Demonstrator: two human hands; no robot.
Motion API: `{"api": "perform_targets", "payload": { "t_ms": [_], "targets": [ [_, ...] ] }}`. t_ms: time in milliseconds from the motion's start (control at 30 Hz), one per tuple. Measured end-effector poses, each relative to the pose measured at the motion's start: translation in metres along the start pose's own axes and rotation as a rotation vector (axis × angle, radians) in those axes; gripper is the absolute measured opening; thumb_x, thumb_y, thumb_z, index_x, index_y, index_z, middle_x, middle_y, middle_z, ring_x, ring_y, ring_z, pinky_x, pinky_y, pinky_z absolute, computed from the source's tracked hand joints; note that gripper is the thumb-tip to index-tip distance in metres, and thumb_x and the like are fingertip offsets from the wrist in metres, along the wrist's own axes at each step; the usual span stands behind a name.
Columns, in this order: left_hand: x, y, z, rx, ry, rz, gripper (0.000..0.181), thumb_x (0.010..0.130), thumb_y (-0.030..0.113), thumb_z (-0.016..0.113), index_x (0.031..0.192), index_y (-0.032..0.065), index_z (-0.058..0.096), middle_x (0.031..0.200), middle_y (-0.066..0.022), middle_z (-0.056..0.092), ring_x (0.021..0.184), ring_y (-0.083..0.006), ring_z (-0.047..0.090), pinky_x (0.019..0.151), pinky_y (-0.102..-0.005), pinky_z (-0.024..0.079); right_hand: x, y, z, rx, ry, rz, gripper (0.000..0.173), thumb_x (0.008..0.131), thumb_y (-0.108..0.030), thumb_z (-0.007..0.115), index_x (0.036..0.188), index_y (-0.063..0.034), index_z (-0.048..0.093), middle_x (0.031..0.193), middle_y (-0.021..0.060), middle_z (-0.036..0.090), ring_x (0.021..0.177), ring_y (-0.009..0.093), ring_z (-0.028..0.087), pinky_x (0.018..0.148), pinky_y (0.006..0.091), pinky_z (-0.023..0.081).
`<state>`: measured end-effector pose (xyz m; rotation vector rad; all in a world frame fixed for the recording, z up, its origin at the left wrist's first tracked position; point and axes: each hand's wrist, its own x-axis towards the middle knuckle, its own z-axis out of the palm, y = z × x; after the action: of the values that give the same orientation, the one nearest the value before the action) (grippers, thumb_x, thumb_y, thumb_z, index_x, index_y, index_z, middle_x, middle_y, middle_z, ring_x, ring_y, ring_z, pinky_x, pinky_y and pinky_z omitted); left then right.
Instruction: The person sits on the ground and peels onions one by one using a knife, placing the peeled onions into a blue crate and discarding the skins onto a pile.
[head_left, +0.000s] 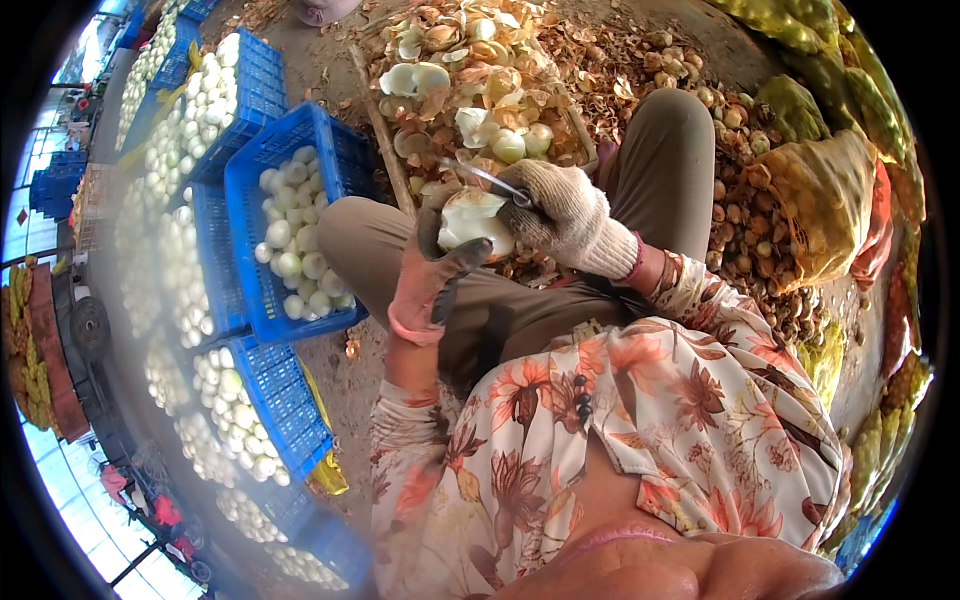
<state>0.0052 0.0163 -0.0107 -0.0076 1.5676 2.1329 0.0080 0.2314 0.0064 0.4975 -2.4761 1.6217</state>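
A partly peeled onion (474, 221) rests in my left hand (429, 270), which wears a coral glove with a dark coating and has its thumb along the onion's near side. My right hand (566, 214), in a beige knitted glove, grips a knife (480, 174) whose thin blade points up and left above the onion. The right fingers touch the onion's right side. Beyond both hands lies a heap of onion skins (487, 75), with a few pale onions (508, 145) at its near edge.
A blue plastic crate (244, 217) of peeled onions stands left of my knee, with more filled crates (281, 405) around it. Unpeeled onions (750, 240) spill from a mesh sack (817, 202) on the right. A wooden strip (381, 127) borders the skins' left side.
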Motion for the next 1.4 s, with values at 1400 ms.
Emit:
{"api": "perform_targets", "payload": {
  "t_ms": [1400],
  "targets": [
    [0.019,-0.026,0.02,-0.041,0.122,0.2,0.074,0.077,0.002,0.08,0.142,0.004,0.045,0.131,-0.0109,0.054,0.118,-0.023,0.057,0.096,-0.0318,0.053,0.009,0.005,0.009,0.449,0.245,0.256,0.023,0.095,-0.017,0.068,0.112,-0.0034,0.061,0.086,-0.0001,0.062,0.074,0.006,0.056,0.066,0.024,0.049]
  ]
}}
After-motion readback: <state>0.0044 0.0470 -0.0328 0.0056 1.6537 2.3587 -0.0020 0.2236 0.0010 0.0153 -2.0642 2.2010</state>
